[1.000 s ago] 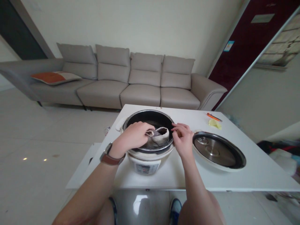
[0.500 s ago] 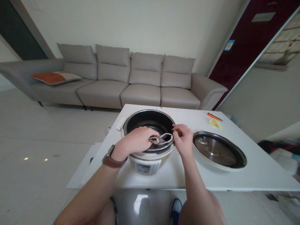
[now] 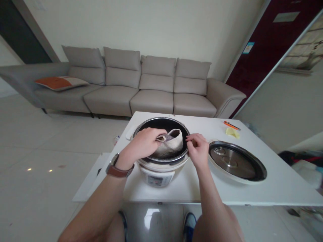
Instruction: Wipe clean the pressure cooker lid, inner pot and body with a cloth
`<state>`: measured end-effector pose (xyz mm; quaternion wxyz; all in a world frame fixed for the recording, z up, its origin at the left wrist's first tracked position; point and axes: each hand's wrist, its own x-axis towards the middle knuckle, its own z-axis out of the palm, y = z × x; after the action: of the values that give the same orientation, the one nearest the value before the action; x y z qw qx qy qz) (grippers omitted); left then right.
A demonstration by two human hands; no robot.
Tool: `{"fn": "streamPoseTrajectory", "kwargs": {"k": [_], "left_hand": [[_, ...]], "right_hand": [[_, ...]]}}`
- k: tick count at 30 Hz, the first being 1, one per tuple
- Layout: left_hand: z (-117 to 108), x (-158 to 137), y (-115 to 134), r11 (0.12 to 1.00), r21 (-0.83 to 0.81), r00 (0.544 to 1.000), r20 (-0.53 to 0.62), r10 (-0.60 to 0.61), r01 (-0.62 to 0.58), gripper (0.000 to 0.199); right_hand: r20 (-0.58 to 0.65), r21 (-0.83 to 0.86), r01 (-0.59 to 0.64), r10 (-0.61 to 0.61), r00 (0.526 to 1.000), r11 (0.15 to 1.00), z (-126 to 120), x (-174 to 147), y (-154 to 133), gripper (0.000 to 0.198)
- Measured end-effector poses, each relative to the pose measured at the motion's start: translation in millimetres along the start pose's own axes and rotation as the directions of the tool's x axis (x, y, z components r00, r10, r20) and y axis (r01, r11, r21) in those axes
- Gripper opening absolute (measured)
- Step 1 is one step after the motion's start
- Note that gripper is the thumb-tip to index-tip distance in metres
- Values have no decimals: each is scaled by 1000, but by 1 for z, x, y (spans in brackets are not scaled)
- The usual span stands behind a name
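Observation:
A rice cooker (image 3: 158, 179) stands on the white table, its dark inner pot (image 3: 151, 123) uncovered. Over the pot, my left hand (image 3: 146, 143) is closed on a folded cloth (image 3: 173, 145), off-white outside and dark grey-brown inside. The cloth lies within the pot's front side, and its lower edge is hidden by the rim. With fingers curled, my right hand (image 3: 198, 148) pinches the right side of the pot's rim. Just right of that hand, the cooker's round lid (image 3: 236, 163) lies with its metal inner face up.
On the table (image 3: 280, 185), an orange utility knife (image 3: 231, 125) and a crumpled yellowish piece (image 3: 232, 132) lie at the far right. A grey sofa (image 3: 151, 101) with an orange-and-white cushion (image 3: 60, 83) stands behind the table.
My left hand has moved up and slightly left, lifting the cloth so more of its off-white side shows. My right hand stays at the rim.

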<state>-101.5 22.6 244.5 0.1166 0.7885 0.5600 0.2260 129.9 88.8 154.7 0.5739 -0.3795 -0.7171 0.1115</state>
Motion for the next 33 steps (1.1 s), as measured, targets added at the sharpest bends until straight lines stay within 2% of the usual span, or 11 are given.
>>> {"fn": "streamPoseTrajectory", "kwargs": {"k": [11, 14, 17, 19, 22, 25, 27, 30, 33], "left_hand": [[5, 0, 2, 1000, 10, 1000, 22, 10, -10, 28], [5, 2, 1, 999, 43, 999, -39, -22, 24, 29], [8, 4, 3, 992, 93, 984, -163, -66, 82, 32], [15, 5, 8, 990, 120, 982, -180, -51, 73, 32], [27, 7, 17, 993, 81, 996, -4, 90, -90, 29], [33, 8, 21, 976, -19, 959, 180, 218, -218, 27], [30, 7, 18, 976, -48, 943, 252, 220, -214, 29], [19, 5, 8, 987, -54, 926, 342, 159, -150, 35], [7, 2, 0, 993, -51, 923, 367, 119, -107, 40]], "right_hand": [[1, -21, 32, -32, 999, 999, -2, -3, -2, 16], [-4, -17, 25, -25, 1000, 1000, -1, -5, 0, 14], [-6, -11, 17, -18, 1000, 1000, 1, -5, 1, 14], [-10, -11, 19, -19, 1000, 1000, 1, -5, 2, 14], [-11, -19, 20, -20, 1000, 1000, 1, -6, 2, 14], [-16, -13, 19, -19, 1000, 1000, 2, -6, 2, 14], [-35, -5, 20, -20, 999, 1000, 2, -7, 2, 15], [-46, -4, 27, -28, 999, 1000, 2, -8, 2, 16], [-32, -10, 33, -34, 999, 999, 2, -8, 2, 14]]}}
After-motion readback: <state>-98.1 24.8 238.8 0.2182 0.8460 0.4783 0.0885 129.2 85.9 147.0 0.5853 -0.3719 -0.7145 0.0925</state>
